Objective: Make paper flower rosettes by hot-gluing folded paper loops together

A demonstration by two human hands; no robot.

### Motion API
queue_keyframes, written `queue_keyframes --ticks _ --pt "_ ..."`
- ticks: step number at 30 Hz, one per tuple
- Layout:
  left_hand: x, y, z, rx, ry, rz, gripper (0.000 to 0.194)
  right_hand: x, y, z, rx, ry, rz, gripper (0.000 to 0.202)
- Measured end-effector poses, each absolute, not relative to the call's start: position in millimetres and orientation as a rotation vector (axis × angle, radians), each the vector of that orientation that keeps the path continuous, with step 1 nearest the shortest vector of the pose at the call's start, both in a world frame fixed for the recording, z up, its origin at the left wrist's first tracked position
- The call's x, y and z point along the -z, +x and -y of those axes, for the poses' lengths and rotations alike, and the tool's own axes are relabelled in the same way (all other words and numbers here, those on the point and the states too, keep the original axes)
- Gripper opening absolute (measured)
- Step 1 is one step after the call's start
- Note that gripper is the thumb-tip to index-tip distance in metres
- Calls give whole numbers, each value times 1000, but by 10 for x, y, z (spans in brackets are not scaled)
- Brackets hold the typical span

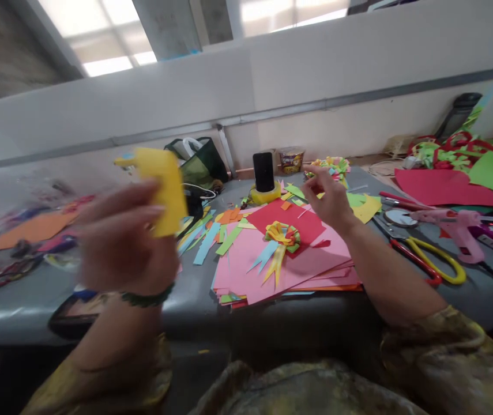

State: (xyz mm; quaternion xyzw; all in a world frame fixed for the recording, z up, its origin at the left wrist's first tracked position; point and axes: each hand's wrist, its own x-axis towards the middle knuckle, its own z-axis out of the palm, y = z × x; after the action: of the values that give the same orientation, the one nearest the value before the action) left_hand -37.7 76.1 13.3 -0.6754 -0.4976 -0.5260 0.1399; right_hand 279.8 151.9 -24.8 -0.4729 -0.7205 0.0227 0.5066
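Note:
My left hand, smeared by motion, is raised at the left with its fingers closed on a yellow paper piece. A small yellow and blue bit shows beside the paper's upper edge, too blurred to name. My right hand hovers at the right, its fingers curled but the tips apart, with nothing visible between them. Below and between the hands, a paper rosette with yellow and blue tails lies on a red sheet, which rests on a stack of pink sheets.
At the right lie scissors, a pink glue gun and a tape roll. A phone stands upright in a yellow tape roll at the back. Paper strips are scattered left of the stack. A dark bag sits behind.

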Motion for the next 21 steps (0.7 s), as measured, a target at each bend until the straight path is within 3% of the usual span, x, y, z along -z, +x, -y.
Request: queue_keyframes --ticks 5,8,11,14,17,19,21 --pt "84 385 -950 1528 -2820 990 17 329 2494 -1278 -357 -784 1812 71" --pt "185 632 -1030 1463 -3035 851 18 347 2477 -1252 -376 -764 1798 48" --pt "265 704 -1075 1692 -3071 807 16 297 2559 -1281 -237 -778 1695 34" --pt "331 720 -1168 2143 -3097 1024 32 225 2610 -1259 -119 -706 1629 33" --pt "346 741 -1332 2347 -3407 1410 59 224 2544 -1188 -161 -581 1852 33" --pt "316 730 -1438 2443 -3528 1533 62 274 2454 -1154 -265 -505 2048 33" --pt "269 683 -1514 2578 -3531 1575 53 339 2372 -1146 -404 -494 2188 32"
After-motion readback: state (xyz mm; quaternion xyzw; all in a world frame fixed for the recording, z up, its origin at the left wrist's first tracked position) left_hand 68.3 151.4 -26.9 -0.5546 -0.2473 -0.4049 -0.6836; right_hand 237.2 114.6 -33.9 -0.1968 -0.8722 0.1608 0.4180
